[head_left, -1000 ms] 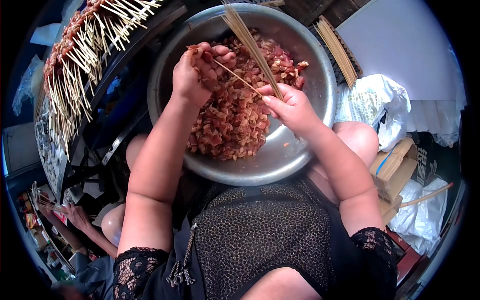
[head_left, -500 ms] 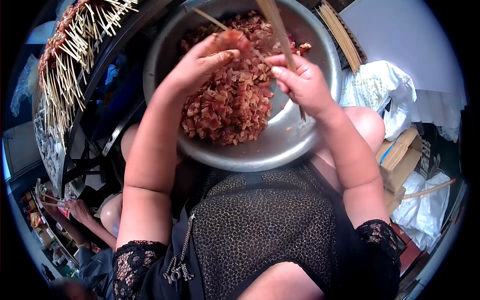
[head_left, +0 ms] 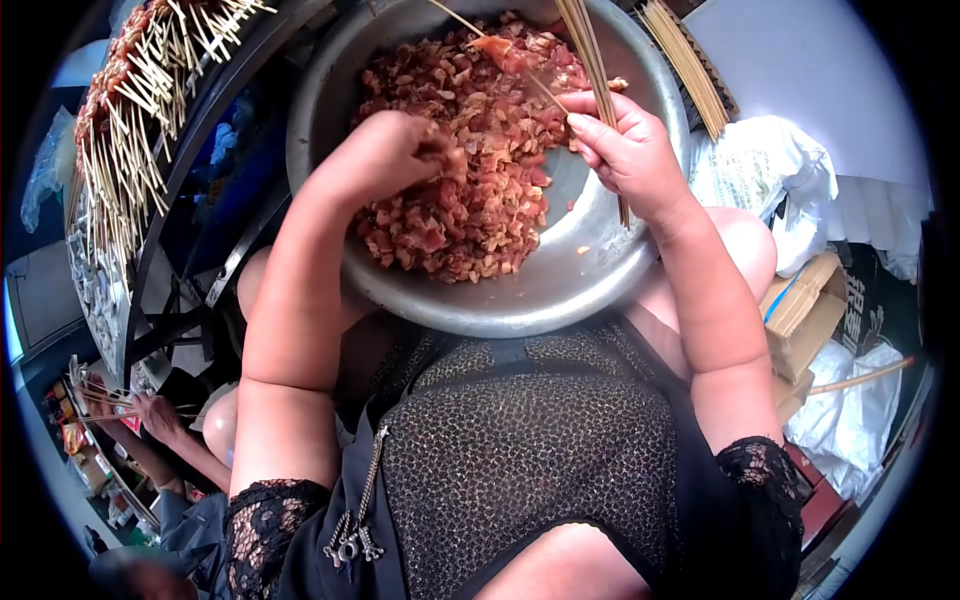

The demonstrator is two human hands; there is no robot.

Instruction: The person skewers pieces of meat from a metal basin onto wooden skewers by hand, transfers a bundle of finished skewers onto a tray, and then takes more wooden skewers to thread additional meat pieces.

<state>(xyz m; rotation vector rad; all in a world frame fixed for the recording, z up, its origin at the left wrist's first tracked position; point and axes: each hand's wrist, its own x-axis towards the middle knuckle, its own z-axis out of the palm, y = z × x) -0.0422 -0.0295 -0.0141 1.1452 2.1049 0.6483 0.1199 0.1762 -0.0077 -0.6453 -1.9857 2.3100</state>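
Observation:
A wide metal basin [head_left: 560, 310] holds a heap of small cut pieces of raw meat [head_left: 455, 225]. My left hand [head_left: 400, 150] is down at the left of the heap, its fingers curled closed on some meat; the fingertips are partly hidden. Over the basin's right side, my right hand [head_left: 630, 150] grips a bundle of thin wooden skewers [head_left: 592, 60]. Between its thumb and forefinger it also pinches a single skewer [head_left: 548, 93], slanting up to the left, with a piece of meat [head_left: 505, 55] threaded on it.
Many loaded skewers [head_left: 130, 130] lie on a rack at the left. Bare skewers [head_left: 685, 65] sit in a box beyond the basin. White plastic bags [head_left: 765, 165] and cardboard boxes [head_left: 805, 295] stand at right. Another person's hand [head_left: 155, 415] holds sticks at lower left.
My left hand has left the single skewer and dropped down to the meat heap. My right hand has shifted slightly right, still holding the skewers; the threaded meat is now uncovered.

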